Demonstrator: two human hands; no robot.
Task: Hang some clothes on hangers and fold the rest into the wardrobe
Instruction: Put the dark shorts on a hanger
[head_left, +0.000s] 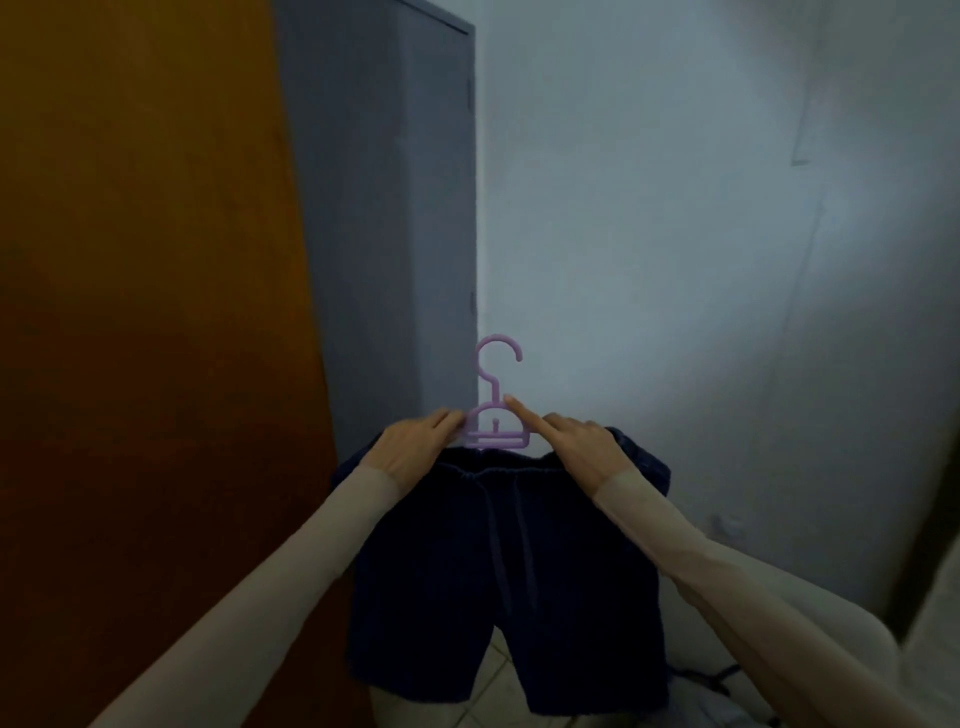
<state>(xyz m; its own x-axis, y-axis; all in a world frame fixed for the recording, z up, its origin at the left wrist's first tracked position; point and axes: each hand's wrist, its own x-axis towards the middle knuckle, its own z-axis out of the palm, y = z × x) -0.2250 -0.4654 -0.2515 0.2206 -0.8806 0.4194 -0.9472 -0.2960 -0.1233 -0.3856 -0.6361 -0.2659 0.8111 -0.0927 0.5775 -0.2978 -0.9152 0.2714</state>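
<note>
Both hands are up at the hanger (496, 415), a lilac one held upright with its hook at the top. The left hand (415, 447) grips its left shoulder; the right hand (576, 447) grips the right, forefinger stretched along the plastic. Dark shorts (498, 571) hang from it, legs down (waistband bunched just under the bar), before the grey door (384, 208) and pale wall (675, 208).

No text, label, brand, number or sign can be read anywhere in the view.
</note>
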